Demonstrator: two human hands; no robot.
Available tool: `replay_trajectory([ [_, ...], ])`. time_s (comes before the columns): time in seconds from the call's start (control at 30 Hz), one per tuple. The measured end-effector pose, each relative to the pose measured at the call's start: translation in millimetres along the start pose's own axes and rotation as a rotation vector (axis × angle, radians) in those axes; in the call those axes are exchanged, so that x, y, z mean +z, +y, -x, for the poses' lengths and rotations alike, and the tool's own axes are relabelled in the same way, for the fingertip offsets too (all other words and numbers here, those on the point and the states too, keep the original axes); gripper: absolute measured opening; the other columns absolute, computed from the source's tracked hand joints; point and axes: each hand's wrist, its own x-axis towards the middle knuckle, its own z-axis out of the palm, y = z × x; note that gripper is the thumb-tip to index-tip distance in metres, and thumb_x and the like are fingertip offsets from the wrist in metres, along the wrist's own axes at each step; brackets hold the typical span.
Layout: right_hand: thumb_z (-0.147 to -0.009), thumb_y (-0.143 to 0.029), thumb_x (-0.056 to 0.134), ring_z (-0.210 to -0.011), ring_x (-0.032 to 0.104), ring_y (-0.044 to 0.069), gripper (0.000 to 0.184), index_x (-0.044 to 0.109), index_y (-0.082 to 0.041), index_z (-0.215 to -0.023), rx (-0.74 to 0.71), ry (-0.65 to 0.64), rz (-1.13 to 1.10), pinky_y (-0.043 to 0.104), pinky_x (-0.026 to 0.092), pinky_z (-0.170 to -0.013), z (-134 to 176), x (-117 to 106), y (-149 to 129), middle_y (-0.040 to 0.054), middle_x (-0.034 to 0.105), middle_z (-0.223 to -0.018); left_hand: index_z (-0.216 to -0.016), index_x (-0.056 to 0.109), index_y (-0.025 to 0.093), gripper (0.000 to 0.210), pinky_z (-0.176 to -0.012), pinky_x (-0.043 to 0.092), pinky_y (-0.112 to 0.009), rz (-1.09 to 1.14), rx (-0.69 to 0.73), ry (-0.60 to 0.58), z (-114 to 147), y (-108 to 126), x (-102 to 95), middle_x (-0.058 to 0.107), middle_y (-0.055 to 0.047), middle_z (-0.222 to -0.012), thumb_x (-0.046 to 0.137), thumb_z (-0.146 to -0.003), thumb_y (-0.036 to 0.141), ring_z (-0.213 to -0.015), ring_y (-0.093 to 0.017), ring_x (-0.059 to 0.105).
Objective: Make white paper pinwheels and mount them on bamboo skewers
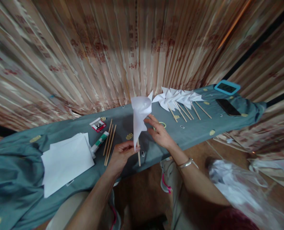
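A white paper pinwheel (140, 116) on a thin wooden stick stands nearly upright over the table, turned mostly side-on. My left hand (123, 153) pinches its stick below the paper blades, between thumb and fingers. My right hand (160, 132) is just right of the blades, its fingers spread and extended toward the paper. Whether a fingertip touches the paper I cannot tell. Partly behind the right hand, a pale green ring (163, 125) lies on the cloth. Several more white pinwheels (177, 97) lie overlapping in a row farther right, their sticks pointing toward me.
On the left of the green-clothed table (123, 172) lie white paper sheets (67, 163), a glue tube (100, 141), loose wooden sticks (110, 143) and a small red-and-white box (98, 125). A blue-framed device (227, 87) and a dark phone (228, 107) lie right. Behind hangs a curtain (132, 48).
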Motion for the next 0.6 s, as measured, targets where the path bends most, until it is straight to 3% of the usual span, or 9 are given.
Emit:
replay_trajectory([
  [0.17, -0.072, -0.007, 0.046, -0.115, 0.061, 0.023, 0.046, 0.072, -0.025, -0.105, 0.014, -0.221, -0.082, 0.042, 0.042, -0.105, 10, -3, -13, 0.0008, 0.070, -0.118, -0.067, 0.074, 0.018, 0.020, -0.072, 0.046, -0.028, -0.002, 0.042, 0.066, -5, -2, -4.9, 0.070, -0.002, -0.068, 0.081, -0.052, 0.031, -0.068, -0.016, 0.060],
  [0.27, -0.076, -0.010, 0.047, -0.100, 0.068, 0.020, 0.037, 0.075, -0.024, -0.095, 0.010, -0.389, -0.209, 0.037, 0.049, -0.095, 15, -9, -23, 0.0003, 0.075, -0.102, -0.068, 0.074, 0.018, 0.022, -0.074, 0.046, -0.028, 0.015, 0.055, 0.087, -7, -3, -8.0, 0.071, -0.002, -0.071, 0.082, -0.052, 0.031, -0.070, -0.016, 0.061],
  [0.33, -0.078, -0.013, 0.047, -0.091, 0.070, 0.018, 0.031, 0.076, -0.021, -0.088, 0.046, -0.431, -0.313, 0.032, 0.053, -0.084, 17, -14, -28, 0.0021, 0.077, -0.093, -0.066, 0.074, 0.018, 0.020, -0.072, 0.046, -0.028, 0.023, 0.056, 0.094, -8, -4, -9.2, 0.070, -0.001, -0.069, 0.082, -0.052, 0.030, -0.069, -0.015, 0.060],
  [0.4, -0.080, -0.016, 0.049, -0.078, 0.069, 0.017, 0.027, 0.075, -0.019, -0.082, 0.106, -0.320, -0.375, 0.029, 0.053, -0.072, 16, -19, -28, 0.0034, 0.076, -0.086, -0.065, 0.073, 0.018, 0.018, -0.072, 0.046, -0.027, 0.027, 0.052, 0.089, -8, -4, -9.4, 0.070, -0.001, -0.067, 0.081, -0.053, 0.029, -0.069, -0.015, 0.060],
  [0.5, -0.082, -0.018, 0.048, -0.070, 0.066, 0.016, 0.026, 0.074, -0.020, -0.083, 0.135, 0.051, -0.312, 0.031, 0.053, -0.070, 14, -24, -23, 0.0036, 0.075, -0.085, -0.064, 0.073, 0.018, 0.018, -0.074, 0.046, -0.028, 0.015, 0.035, 0.072, -7, -5, -7.9, 0.070, -0.001, -0.068, 0.081, -0.053, 0.029, -0.070, -0.016, 0.061],
  [0.6, -0.083, -0.016, 0.046, -0.105, 0.063, 0.022, 0.037, 0.068, -0.024, -0.111, 0.053, 0.270, -0.058, 0.040, 0.048, -0.095, 13, -25, -17, 0.0052, 0.069, -0.117, -0.064, 0.073, 0.018, 0.018, -0.073, 0.045, -0.027, -0.014, 0.018, 0.051, -4, -4, -4.8, 0.070, -0.001, -0.067, 0.080, -0.053, 0.030, -0.070, -0.016, 0.060],
])
